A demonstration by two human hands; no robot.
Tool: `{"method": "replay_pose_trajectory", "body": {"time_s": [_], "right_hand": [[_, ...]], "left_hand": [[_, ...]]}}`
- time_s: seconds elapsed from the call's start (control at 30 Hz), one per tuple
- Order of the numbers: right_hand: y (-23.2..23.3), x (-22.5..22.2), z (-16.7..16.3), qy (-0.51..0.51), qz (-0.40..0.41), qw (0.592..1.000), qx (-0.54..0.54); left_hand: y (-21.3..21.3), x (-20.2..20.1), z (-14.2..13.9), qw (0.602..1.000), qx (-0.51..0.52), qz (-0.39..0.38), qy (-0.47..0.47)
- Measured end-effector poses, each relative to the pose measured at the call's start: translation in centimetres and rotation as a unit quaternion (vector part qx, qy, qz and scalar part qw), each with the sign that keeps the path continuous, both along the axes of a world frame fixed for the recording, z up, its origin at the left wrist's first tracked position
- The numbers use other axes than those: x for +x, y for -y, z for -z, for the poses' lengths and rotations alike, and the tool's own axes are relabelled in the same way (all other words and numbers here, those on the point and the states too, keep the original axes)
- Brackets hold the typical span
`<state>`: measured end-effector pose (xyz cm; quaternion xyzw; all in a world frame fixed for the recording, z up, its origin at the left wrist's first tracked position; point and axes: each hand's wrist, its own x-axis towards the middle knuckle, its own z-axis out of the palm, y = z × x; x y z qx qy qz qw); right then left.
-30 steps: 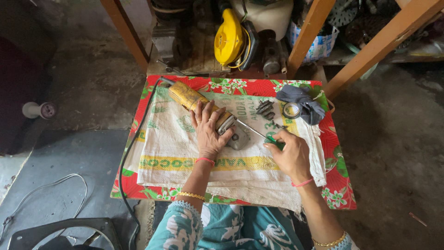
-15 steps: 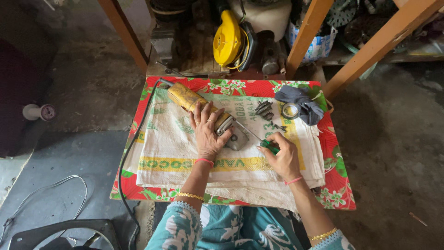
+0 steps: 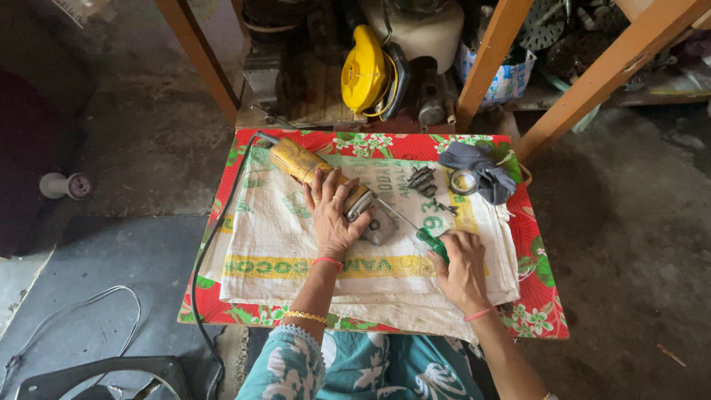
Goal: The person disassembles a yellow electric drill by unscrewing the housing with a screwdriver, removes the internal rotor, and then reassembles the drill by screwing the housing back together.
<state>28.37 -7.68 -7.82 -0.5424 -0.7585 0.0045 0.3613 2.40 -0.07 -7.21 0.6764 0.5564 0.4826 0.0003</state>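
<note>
— Two hands on the bench, head view: what does each one hold?

— Left hand [image 3: 332, 215]: lies palm down, fingers spread, pressing on the yellow angle grinder [image 3: 332, 185], which lies slantwise on the white woven sack [image 3: 281, 244], body toward the far left, metal head toward the middle. Right hand [image 3: 461, 265]: closed around the green handle of a screwdriver [image 3: 419, 228], whose thin shaft runs up-left to the grinder's head.

— Items around them?

— Black power cord [image 3: 215, 237]: leaves the grinder's far end and curves down the left edge of the red floral cloth [image 3: 539, 296]. Small dark metal parts [image 3: 422, 179]: on the sack, far right of the grinder, apart from both hands. Round tape roll [image 3: 464, 181]: beside them, touching a dark grey rag [image 3: 481, 169]. Yellow blower [image 3: 364, 74]: on the shelf beyond the table's far edge
</note>
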Motion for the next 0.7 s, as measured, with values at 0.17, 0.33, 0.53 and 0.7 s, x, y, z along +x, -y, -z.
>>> {"method": "replay_pose_trajectory", "body": {"time_s": [0.17, 0.33, 0.53, 0.7], "right_hand": [[0.5, -0.3, -1.1, -0.196, -0.060, 0.978, 0.034], [0.2, -1.8, -3.2, -0.294, 0.041, 0.953, 0.054], [-1.7, -4.4, -3.9, -0.507, -0.037, 0.845, 0.163], [-2.2, -3.0, -1.7, -0.438, 0.053, 0.887, 0.136]], "left_hand": [[0.1, 0.0, -0.2, 1.000, 0.003, 0.000, -0.005], [0.3, 0.0, -0.2, 1.000, -0.009, 0.006, 0.001], [0.1, 0.0, -0.2, 1.000, -0.004, 0.007, 0.002], [0.1, 0.0, 0.0, 1.000, -0.001, 0.006, 0.005]]}}
